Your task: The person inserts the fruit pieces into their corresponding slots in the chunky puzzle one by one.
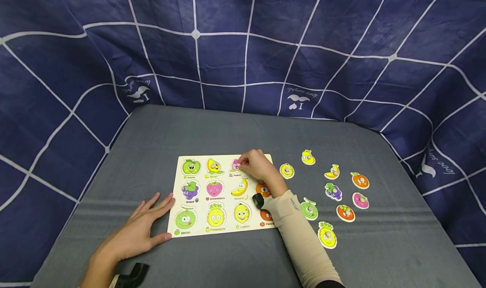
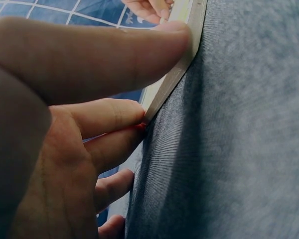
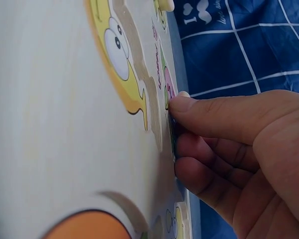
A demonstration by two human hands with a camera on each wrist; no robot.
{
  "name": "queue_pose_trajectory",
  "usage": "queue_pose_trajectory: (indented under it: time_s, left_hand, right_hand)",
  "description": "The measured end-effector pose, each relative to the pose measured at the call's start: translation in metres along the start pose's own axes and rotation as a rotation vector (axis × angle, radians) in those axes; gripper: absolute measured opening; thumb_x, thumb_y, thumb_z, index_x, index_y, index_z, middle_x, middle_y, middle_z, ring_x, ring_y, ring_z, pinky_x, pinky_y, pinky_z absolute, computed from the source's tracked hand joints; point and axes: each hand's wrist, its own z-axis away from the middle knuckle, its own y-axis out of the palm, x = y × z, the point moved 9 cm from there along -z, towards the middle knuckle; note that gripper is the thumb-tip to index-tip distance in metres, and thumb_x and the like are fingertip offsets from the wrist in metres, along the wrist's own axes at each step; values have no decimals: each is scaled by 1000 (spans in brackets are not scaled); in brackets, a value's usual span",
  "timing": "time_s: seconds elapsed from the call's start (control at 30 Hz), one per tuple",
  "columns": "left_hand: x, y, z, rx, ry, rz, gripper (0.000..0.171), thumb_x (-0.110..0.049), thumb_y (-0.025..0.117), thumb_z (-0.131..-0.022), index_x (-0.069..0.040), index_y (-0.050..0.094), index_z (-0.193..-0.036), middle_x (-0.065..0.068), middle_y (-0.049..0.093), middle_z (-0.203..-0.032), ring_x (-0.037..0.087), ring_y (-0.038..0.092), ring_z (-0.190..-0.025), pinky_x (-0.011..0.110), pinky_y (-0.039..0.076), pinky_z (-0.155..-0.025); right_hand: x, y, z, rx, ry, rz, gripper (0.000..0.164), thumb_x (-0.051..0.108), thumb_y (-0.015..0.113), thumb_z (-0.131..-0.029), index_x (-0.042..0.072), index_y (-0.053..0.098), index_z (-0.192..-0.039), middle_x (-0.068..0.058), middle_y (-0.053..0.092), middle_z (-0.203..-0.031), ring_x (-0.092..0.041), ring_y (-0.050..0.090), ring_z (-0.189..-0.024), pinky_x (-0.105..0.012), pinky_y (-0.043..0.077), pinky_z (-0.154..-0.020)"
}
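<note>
A pale wooden fruit puzzle board (image 1: 201, 186) lies on the grey cloth, printed with rows of cartoon fruits. My right hand (image 1: 256, 163) reaches over its upper right part. Thumb and fingertips pinch the small knob of the pink peach piece (image 1: 234, 165) at the peach slot; in the right wrist view the peach piece (image 3: 169, 89) lies close against the board. At the board's left side, my left hand (image 1: 138, 229) is spread, fingertips touching the edge and thumb at the near left corner. Knobbed apple (image 1: 191, 167) and mango (image 1: 214, 166) pieces sit in the top row.
Right of the board lie several loose knobbed pieces, among them a lemon (image 1: 287, 171), pear (image 1: 308, 157), banana (image 1: 332, 172), grapes (image 1: 333, 191), melon (image 1: 309, 209) and pineapple (image 1: 327, 235). A blue white-lined curtain (image 1: 220, 60) surrounds the table. My right forearm covers the board's right column partly.
</note>
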Motion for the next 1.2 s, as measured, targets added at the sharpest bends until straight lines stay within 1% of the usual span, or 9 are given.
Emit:
queue_pose_trajectory:
  time_s: [0.33, 0.63, 0.73, 0.9, 1.07, 1.2]
  left_hand:
    - [-1, 0, 1, -2, 6, -7, 86, -24, 86, -75, -2, 46, -147, 14, 37, -155, 50, 23, -142, 68, 12, -110]
    - [-1, 1, 2, 7, 4, -6, 86, -27, 85, -76, -4, 45, -148, 13, 37, -155, 50, 22, -142, 68, 13, -110]
    - [-2, 1, 1, 8, 3, -12, 86, -26, 85, -76, -4, 45, -148, 12, 37, -155, 49, 22, -143, 67, 13, -110]
    - [-1, 1, 1, 11, -3, -8, 86, -25, 85, -76, -4, 45, -148, 13, 37, -155, 49, 22, -143, 67, 12, -111]
    - [-1, 1, 3, 4, 0, -6, 86, -26, 85, -76, -3, 45, -148, 13, 37, -155, 50, 22, -142, 67, 12, -111]
    - [-3, 0, 2, -1, 1, -12, 85, -24, 85, -75, -3, 46, -147, 13, 38, -155, 50, 22, -142, 67, 12, -111]
  right_hand:
    - [0, -2, 1, -16, 13, -17, 4, 10, 76, -87, 6, 77, -88, 4, 66, -73, -10, 56, -68, -22, 48, -64]
    - [-9, -14, 8, -74, 27, -97, 8, 14, 74, -89, 7, 77, -87, 4, 66, -74, -11, 56, -67, -24, 48, -62]
    - [-14, -20, 12, -94, 30, -121, 10, 14, 74, -89, 5, 77, -89, 2, 67, -74, -11, 56, -67, -24, 49, -62]
    - [-19, -33, 16, -133, 25, -100, 13, 14, 74, -89, 2, 77, -93, -1, 70, -77, -10, 58, -68, -24, 50, -63]
    - [-22, -50, 21, -174, 12, -86, 13, 13, 73, -89, 1, 77, -93, -2, 69, -77, -12, 57, -66, -25, 49, -61]
    - [-28, -60, 26, -204, 5, -80, 11, 12, 72, -88, 2, 77, -91, -2, 68, -75, -13, 56, -65, -25, 48, -59]
